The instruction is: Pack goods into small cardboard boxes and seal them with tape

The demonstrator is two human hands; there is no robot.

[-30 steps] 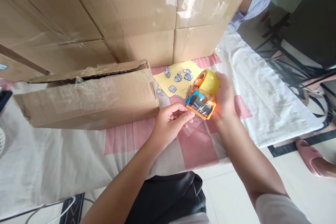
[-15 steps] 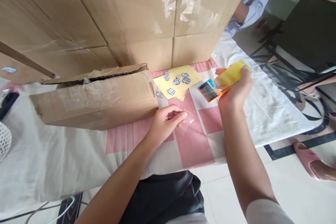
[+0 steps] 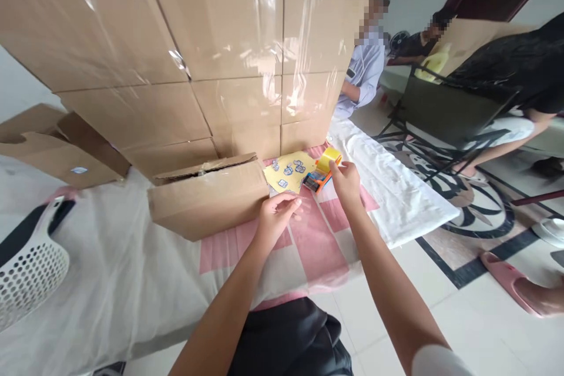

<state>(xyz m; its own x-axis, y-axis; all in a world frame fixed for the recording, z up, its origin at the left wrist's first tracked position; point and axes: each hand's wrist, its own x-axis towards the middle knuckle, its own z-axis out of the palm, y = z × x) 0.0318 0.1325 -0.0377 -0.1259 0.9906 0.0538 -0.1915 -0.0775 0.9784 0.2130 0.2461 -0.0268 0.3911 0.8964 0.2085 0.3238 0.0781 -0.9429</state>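
My left hand (image 3: pixel 278 211) is closed in a pinch above the pink and white cloth, holding a small strip of clear tape (image 3: pixel 298 211) that barely shows. My right hand (image 3: pixel 347 182) has its fingertips on an orange and blue tape dispenser (image 3: pixel 318 178) with a yellow roll, down at the table beside the yellow paper. Printed with little blue-outlined cartoon figures, the yellow paper (image 3: pixel 288 171) lies between the dispenser and a small cardboard box (image 3: pixel 211 200). That box rests on its side to the left of my left hand.
A tall taped cardboard panel (image 3: pixel 238 59) stands at the back of the table. An open carton (image 3: pixel 61 144) and a white perforated basket (image 3: pixel 35 270) are on the left. Beyond the panel sits a person in a light shirt (image 3: pixel 363 73); a dark chair (image 3: pixel 453 106) stands right.
My right hand has lowered the tape dispenser to the table next to the yellow paper, its grip now at the fingertips. My left hand keeps its pinch. The view has tilted up.
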